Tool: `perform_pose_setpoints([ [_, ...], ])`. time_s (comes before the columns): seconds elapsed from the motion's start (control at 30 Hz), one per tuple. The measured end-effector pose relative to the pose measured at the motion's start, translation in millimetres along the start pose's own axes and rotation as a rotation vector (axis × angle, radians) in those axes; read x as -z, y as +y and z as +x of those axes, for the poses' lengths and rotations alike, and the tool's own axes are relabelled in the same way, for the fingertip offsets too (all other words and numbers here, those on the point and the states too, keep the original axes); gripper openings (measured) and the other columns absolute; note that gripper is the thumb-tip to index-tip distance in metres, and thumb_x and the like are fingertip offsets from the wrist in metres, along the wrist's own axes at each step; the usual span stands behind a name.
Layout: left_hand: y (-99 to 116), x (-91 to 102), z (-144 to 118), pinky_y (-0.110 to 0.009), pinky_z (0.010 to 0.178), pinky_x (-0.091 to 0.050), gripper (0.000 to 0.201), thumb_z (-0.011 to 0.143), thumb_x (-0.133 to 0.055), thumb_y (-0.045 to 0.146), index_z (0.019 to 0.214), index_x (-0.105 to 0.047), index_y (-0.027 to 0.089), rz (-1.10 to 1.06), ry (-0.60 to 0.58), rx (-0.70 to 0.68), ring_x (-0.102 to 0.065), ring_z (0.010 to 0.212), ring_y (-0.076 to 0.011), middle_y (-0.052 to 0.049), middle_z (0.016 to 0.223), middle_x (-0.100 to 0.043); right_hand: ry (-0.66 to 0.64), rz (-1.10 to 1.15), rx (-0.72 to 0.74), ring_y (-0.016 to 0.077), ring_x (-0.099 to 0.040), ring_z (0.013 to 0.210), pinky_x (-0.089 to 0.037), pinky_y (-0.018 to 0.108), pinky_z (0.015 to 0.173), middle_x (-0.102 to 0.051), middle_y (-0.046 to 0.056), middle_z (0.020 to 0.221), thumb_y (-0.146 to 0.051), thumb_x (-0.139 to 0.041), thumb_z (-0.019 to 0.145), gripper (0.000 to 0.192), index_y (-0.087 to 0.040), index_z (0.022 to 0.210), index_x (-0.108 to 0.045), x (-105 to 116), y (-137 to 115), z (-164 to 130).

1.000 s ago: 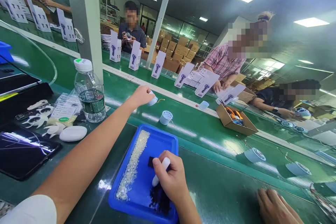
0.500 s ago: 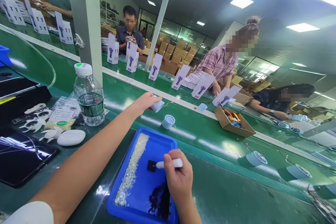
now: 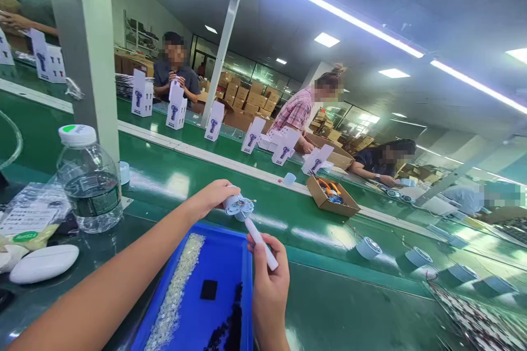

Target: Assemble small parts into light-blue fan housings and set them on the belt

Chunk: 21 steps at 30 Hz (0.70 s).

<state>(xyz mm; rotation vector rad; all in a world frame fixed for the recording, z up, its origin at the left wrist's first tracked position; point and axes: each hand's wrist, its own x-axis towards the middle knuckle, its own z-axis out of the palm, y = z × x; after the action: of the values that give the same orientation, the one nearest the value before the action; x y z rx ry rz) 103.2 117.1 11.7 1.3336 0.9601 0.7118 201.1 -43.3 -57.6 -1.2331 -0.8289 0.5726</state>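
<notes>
My left hand (image 3: 212,197) grips a small pale-blue round part (image 3: 237,206) and holds it above the far edge of the blue tray (image 3: 241,296). My right hand (image 3: 268,279) holds a white pen-like tool (image 3: 261,242), its tip touching the face of the round part. In the tray lie a strip of small clear beads (image 3: 177,290), a black square pad (image 3: 208,289) and a heap of tiny black pieces (image 3: 230,329).
A water bottle (image 3: 88,181) and a white oval case (image 3: 43,263) stand at my left. More pale-blue round parts (image 3: 368,248) ride on the green belt (image 3: 321,230), beside an open cardboard box (image 3: 331,197). Other people work across the line among white cartons (image 3: 176,107).
My left hand has brought the round part from the belt back over the tray. My right hand has lifted the white tool off the black pad up to the part. The view has shifted right.
</notes>
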Motion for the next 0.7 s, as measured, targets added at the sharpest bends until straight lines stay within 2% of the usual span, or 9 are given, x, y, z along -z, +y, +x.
perform_pose_setpoints([
  [0.33, 4, -12.4, -10, -0.024, 0.052, -0.040, 0.028, 0.063, -0.064, 0.037, 0.068, -0.044, 0.018, 0.018, -0.077, -0.008, -0.045, 0.056, -0.0106, 0.004, 0.059, -0.049, -0.047, 0.042, -0.056, 0.0188, -0.062, 0.099, -0.048, 0.030, 0.086, -0.067, 0.007, 0.105, -0.051, -0.050, 0.086, 0.039, -0.018, 0.106, -0.053, -1, 1, 2],
  [0.43, 5, -17.0, -11, -0.024, 0.049, -0.036, 0.028, 0.065, -0.063, 0.038, 0.067, -0.043, 0.019, 0.058, -0.096, -0.020, -0.043, 0.053, -0.0108, 0.005, 0.057, -0.048, -0.035, 0.002, -0.049, 0.0178, -0.063, 0.089, -0.049, 0.029, 0.080, -0.067, 0.007, 0.097, -0.052, -0.048, 0.086, 0.042, -0.017, 0.108, -0.054, -1, 2, 2],
  [0.53, 5, -25.1, -14, -0.023, 0.046, -0.029, 0.024, 0.065, -0.062, 0.033, 0.063, -0.042, 0.019, 0.144, 0.014, -0.136, -0.040, 0.050, -0.0099, 0.005, 0.055, -0.046, -0.026, -0.111, -0.044, 0.0136, -0.057, 0.067, -0.046, 0.024, 0.061, -0.063, 0.003, 0.083, -0.053, -0.046, 0.086, 0.045, -0.017, 0.110, -0.055, -3, 1, 1],
  [0.6, 5, -33.1, -17, -0.023, 0.045, -0.027, 0.025, 0.066, -0.060, 0.031, 0.058, -0.039, 0.020, 0.120, 0.120, -0.234, -0.036, 0.048, -0.0092, 0.006, 0.052, -0.040, -0.105, -0.169, -0.042, 0.0121, -0.050, 0.061, -0.041, 0.022, 0.053, -0.059, 0.002, 0.078, -0.053, -0.044, 0.087, 0.044, -0.016, 0.108, -0.057, -4, 1, 0],
  [0.7, 4, -47.1, -24, -0.024, 0.046, -0.026, 0.035, 0.070, -0.056, 0.034, 0.051, -0.030, 0.020, -0.001, 0.252, -0.328, -0.031, 0.047, -0.0092, 0.006, 0.049, -0.030, -0.229, -0.215, -0.012, 0.0111, -0.043, 0.057, -0.035, 0.021, 0.049, -0.052, 0.000, 0.069, -0.051, -0.038, 0.090, 0.041, -0.016, 0.097, -0.060, -7, 0, -3],
])
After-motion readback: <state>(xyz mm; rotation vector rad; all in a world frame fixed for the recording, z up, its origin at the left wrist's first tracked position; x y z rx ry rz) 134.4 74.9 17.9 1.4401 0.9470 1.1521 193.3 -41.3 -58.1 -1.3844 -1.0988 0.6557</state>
